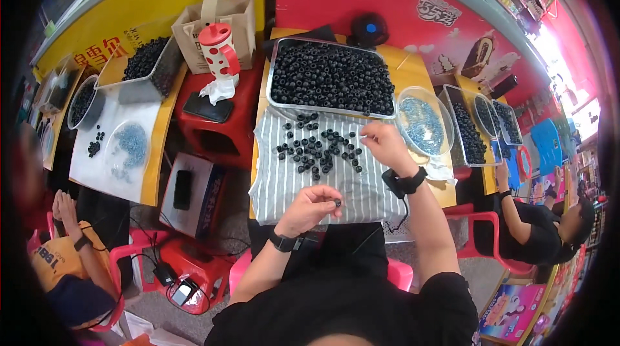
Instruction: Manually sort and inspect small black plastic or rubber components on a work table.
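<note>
My left hand (309,209) is low over the near part of the striped cloth (271,181), its thumb and fingers pinching a small black round part (337,202) with a hole. To the right and farther off, my right hand (387,144) hovers by the right edge of a loose spread of black parts (316,149). Its thumb and forefinger are pressed together; what they hold, if anything, is too small to make out. Behind the spread stands a metal tray (274,91) heaped with black parts. A clear round tray of tiny bluish pieces (421,125) sits beyond my right hand.
A red stool (205,129) on the left carries a spotted tumbler (219,52), a paper bag (245,23) and a dark phone (208,107). Neighbouring tables hold similar bins. People sit at left and right. A dark round device (369,28) stands behind the tray.
</note>
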A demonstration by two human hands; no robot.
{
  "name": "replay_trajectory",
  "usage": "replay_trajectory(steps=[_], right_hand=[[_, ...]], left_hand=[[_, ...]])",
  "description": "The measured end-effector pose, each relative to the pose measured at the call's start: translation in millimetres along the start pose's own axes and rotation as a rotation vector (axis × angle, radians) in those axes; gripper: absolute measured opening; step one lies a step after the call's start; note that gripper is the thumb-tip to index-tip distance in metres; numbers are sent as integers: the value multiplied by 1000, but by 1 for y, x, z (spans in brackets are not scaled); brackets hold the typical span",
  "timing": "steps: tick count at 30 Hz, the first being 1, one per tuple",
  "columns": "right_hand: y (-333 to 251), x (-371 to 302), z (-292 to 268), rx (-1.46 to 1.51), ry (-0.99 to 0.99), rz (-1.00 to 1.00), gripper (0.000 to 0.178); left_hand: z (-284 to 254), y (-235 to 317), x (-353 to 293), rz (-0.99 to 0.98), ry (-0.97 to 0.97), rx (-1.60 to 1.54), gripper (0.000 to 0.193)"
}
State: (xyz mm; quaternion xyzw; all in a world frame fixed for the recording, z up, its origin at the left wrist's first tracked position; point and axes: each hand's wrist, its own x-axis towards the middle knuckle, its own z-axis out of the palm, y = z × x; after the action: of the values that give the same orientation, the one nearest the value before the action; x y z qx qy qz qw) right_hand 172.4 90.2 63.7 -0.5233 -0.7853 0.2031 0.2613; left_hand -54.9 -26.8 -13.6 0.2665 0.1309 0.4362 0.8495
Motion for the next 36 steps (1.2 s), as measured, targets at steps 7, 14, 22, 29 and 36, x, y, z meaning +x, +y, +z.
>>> replay_trajectory(steps=[7,14,22,29,36], right_hand=[[50,33,-30,89,128,156,13],[65,87,-9,-132,263,80,15],[63,98,5,-283,300,45,11],[-7,9,-24,290,30,123,10],[-22,-110,7,287,-106,266,8]], left_hand=[[0,-1,2,-17,7,2,17],[-1,-1,2,-20,5,14,17],[-1,-2,0,-6,-8,-21,18],[-4,-4,3,34,44,-79,19],[-3,-5,4,67,32,-58,20]])
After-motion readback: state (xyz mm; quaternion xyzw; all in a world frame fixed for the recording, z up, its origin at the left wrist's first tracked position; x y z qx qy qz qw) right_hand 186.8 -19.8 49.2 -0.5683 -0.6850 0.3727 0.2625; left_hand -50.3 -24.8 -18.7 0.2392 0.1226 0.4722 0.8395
